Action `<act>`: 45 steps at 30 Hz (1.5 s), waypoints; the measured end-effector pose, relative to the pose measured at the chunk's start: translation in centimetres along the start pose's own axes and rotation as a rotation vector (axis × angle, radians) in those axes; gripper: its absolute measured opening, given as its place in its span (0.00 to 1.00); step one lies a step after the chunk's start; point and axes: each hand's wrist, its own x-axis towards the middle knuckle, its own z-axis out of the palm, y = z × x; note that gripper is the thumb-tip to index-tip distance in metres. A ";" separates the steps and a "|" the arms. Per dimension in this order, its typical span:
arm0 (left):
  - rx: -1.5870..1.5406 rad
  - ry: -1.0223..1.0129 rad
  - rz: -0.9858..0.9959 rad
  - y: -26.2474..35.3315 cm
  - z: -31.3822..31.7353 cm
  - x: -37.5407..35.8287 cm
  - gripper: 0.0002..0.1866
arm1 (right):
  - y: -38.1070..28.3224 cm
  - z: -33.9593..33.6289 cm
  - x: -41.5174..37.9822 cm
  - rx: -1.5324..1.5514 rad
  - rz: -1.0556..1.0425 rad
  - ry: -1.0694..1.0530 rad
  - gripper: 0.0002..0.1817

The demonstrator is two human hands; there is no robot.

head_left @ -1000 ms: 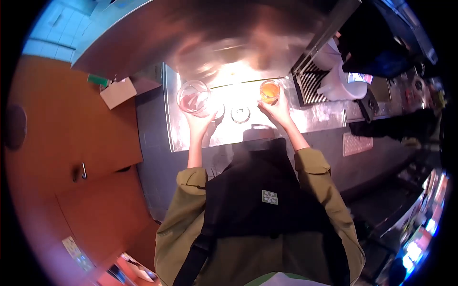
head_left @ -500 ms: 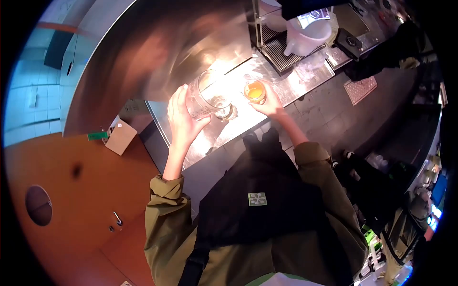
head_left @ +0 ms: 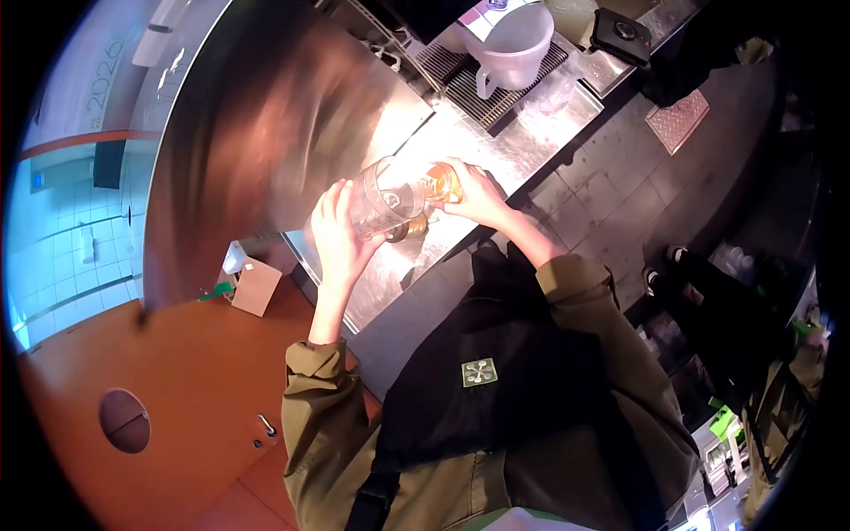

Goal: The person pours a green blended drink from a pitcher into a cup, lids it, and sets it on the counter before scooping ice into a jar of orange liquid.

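Note:
My left hand (head_left: pixel 336 237) is wrapped round a large clear cup (head_left: pixel 382 199), which leans over to the right. Between the fingers of my right hand (head_left: pixel 479 198) is a small glass (head_left: pixel 442 183) of orange-amber liquid. This glass is tipped toward the large cup, its rim right at the cup's mouth. Behind the cup's lower edge a second small glass (head_left: pixel 414 230) stands on the steel counter (head_left: pixel 376 299), partly hidden. Strong glare washes out the area round both hands.
A white handled pitcher (head_left: pixel 515 55) stands on a ribbed drip tray (head_left: pixel 482 104) at the back. Beyond it lies a black device (head_left: pixel 620 37). A curved steel panel (head_left: pixel 257 133) rises at the left. Another person's legs (head_left: pixel 704 310) are at the right, on the tiled floor.
My right hand has brought the small glass leftward to the large cup and tipped it over. My left hand still holds the large cup. The camera view has turned a little.

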 end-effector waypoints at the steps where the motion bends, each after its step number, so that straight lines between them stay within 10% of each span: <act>1: 0.013 -0.015 -0.001 0.1 -0.1 0.1 0.51 | 0.0 -0.1 0.0 0.004 0.000 -0.003 0.39; 45: 0.212 -0.141 0.014 1.1 -2.0 2.7 0.51 | 0.2 -0.7 0.4 0.010 0.032 -0.090 0.39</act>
